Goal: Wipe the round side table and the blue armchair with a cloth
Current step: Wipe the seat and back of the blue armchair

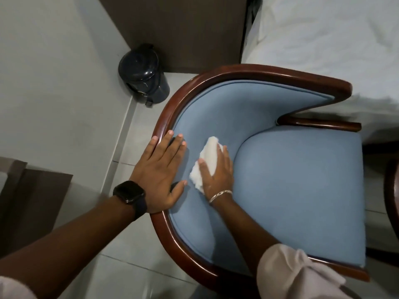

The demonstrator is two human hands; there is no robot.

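The blue armchair (302, 180) with a curved dark wooden frame fills the middle and right of the view. My right hand (217, 171) presses a crumpled white cloth (207, 160) against the blue padded inner backrest, just left of the seat cushion. My left hand (159, 167) lies flat, fingers spread, on the wooden rim and the padding beside it, a black watch on its wrist. A dark curved wooden edge (390, 190) shows at the far right; I cannot tell if it is the round side table.
A small black pedal bin (143, 73) stands on the tiled floor behind the chair, beside a dark brown cabinet (183, 29). A bed with white sheets (323, 39) sits at upper right, close to the chair's arm. Brown furniture (32, 201) is at left.
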